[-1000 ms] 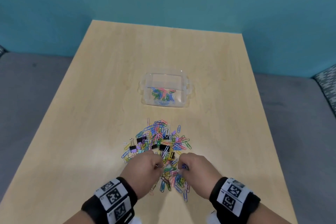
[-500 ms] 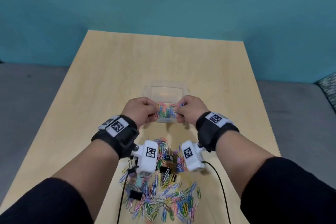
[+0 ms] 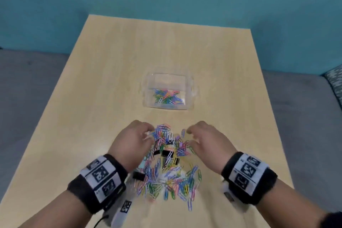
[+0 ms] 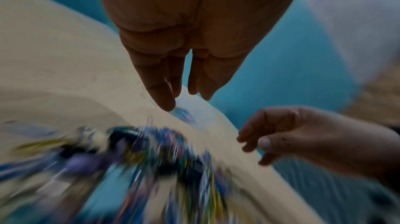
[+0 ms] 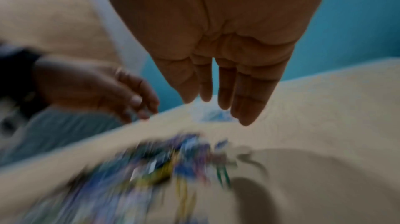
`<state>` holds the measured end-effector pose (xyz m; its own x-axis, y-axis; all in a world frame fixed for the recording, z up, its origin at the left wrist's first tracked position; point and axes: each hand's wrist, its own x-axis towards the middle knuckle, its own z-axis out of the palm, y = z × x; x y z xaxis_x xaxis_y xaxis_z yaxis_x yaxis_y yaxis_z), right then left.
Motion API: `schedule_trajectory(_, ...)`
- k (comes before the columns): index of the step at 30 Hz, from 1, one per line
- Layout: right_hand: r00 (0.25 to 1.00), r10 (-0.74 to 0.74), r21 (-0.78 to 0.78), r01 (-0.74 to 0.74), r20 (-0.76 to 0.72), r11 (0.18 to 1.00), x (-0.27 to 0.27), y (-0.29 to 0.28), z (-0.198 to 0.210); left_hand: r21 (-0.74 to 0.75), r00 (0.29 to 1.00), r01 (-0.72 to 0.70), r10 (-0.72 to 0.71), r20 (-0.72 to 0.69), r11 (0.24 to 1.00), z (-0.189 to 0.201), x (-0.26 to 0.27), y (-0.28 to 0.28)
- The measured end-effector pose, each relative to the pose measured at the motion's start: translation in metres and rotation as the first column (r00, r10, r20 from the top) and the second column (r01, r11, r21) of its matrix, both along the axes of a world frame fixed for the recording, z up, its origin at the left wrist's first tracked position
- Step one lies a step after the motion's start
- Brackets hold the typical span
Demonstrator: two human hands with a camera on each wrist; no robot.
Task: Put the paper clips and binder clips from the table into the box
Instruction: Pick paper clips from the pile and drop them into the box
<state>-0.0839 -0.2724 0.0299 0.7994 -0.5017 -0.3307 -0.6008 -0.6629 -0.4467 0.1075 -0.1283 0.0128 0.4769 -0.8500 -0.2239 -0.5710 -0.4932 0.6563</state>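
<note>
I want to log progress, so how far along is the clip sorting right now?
Early stage. Done: a small batch of coloured paper clips lies in the clear plastic box. In hand: nothing; the left hand and right hand are open over the heap. Left: the big heap of coloured paper clips and black binder clips on the wooden table.

Wooden table [image 3: 111, 83] bears clear box [image 3: 148, 98], clip pile [image 3: 166, 176].

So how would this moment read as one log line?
left hand: open, empty | right hand: open, empty | clip pile: between hands | box: partly filled
</note>
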Motion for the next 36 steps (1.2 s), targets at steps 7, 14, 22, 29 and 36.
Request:
schedule_trajectory(7, 0.891, 0.377, -0.175, -0.425, -0.253, 0.888, -0.085, 0.083, -0.043, 0.31, 0.839, 0.346, -0.44, 0.321, 0.886, -0.036, -0.1, 0.084)
schedule_trajectory(14, 0.975, 0.135, -0.18, -0.167, -0.174, 0.97, -0.053, 0.099, -0.055, 0.363, 0.839, 0.259, -0.395, 0.375, 0.895, -0.051, -0.105, 0.06)
schedule_trajectory(22, 0.977, 0.165, -0.157, -0.186, -0.133, 0.97, -0.035, 0.107, -0.06, 0.359, 0.873, 0.26, -0.377, 0.311, 0.896, -0.045, -0.105, 0.05)
schedule_trajectory(29, 0.97, 0.188, -0.049, -0.197, -0.152, 0.979, -0.034, 0.101, -0.048, 0.275, 0.878, 0.282, -0.363, 0.312, 0.919, -0.043, -0.103, 0.056)
schedule_trajectory(36, 0.994, 0.031, 0.088, -0.022, -0.101, 0.996, -0.031, 0.087, -0.048, 0.282, 0.946, 0.198, -0.258, 0.195, 0.939, -0.038, -0.092, 0.052)
